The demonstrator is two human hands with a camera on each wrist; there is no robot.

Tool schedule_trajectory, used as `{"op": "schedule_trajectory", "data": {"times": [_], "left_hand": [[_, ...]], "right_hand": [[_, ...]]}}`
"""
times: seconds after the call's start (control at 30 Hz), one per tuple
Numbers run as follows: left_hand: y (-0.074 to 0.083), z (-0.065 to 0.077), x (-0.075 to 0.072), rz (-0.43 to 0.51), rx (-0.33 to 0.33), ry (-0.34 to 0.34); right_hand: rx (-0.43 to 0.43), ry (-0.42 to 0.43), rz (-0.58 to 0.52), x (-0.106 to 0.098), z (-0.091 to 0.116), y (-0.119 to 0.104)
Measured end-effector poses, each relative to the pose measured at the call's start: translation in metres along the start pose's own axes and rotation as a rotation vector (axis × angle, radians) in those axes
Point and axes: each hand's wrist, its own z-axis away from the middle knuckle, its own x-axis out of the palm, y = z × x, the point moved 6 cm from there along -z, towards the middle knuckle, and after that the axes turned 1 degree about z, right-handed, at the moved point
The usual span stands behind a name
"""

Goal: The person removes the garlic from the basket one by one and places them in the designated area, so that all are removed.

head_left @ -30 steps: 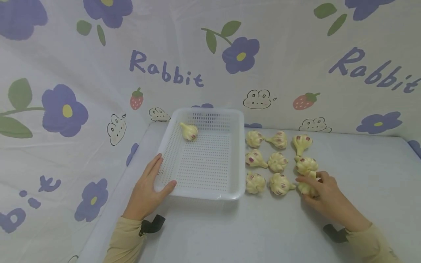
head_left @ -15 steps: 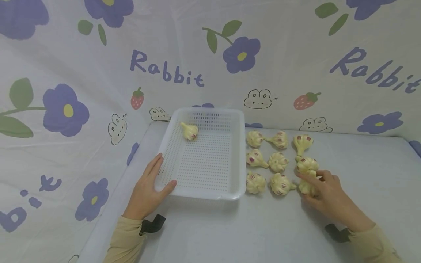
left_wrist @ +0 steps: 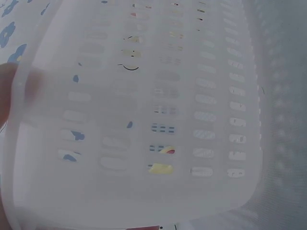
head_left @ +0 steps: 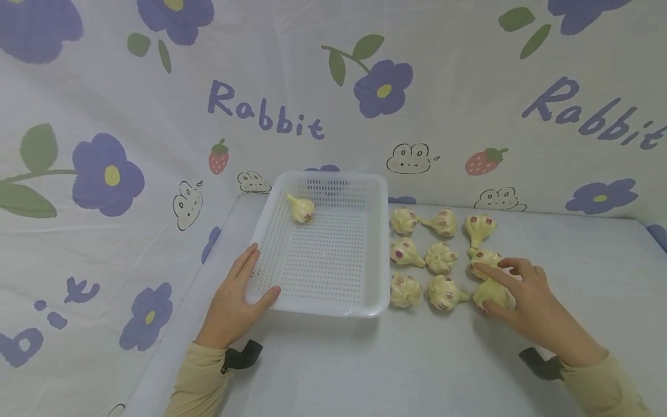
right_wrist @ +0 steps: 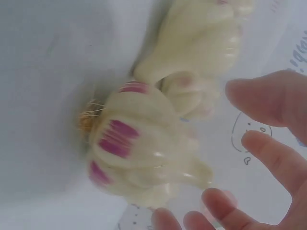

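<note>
In the head view, a white plastic basket point(head_left: 323, 310) stands left of centre with one garlic bulb point(head_left: 301, 209) inside. My left hand point(head_left: 234, 301) holds its near left corner, thumb over the rim, fingers along the left side. Several garlic bulbs lie in three columns to the right. At the nearest right bulb point(head_left: 492, 294), my right hand point(head_left: 531, 301) hovers with thumb and fingers spread, partly covering it. The right wrist view shows the fingers apart from a purple-marked garlic bulb point(right_wrist: 139, 143) with roots.
Other bulbs include one at the back point(head_left: 479, 229) and one beside the basket point(head_left: 405, 289). A cloth wall point(head_left: 438, 116) printed with flowers and rabbits rises behind the white table point(head_left: 417, 365). Black wrist mounts point(head_left: 244, 354) sit near the sleeves.
My right hand has loosened from the nearest right bulb and lifted slightly, its fingers spreading; that bulb now lies turned differently. The left hand and basket stay put.
</note>
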Motion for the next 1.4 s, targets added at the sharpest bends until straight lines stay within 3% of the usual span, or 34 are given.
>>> {"op": "schedule_trajectory", "data": {"times": [0.3, 0.57, 0.93, 1.4], "left_hand": [[0.000, 0.000, 0.000, 0.007, -0.006, -0.004], [0.000, 0.001, 0.000, 0.009, -0.011, -0.008], [0.000, 0.001, -0.002, 0.004, 0.006, 0.008], [-0.001, 0.001, -0.001, 0.012, 0.020, 0.019]], "right_hand": [[-0.107, 0.071, -0.008, -0.012, -0.017, -0.021], [-0.063, -0.026, -0.061, -0.014, -0.040, -0.047], [-0.119, -0.044, -0.074, -0.013, -0.072, -0.080], [-0.131, -0.120, -0.174, 0.012, -0.117, -0.108]]}}
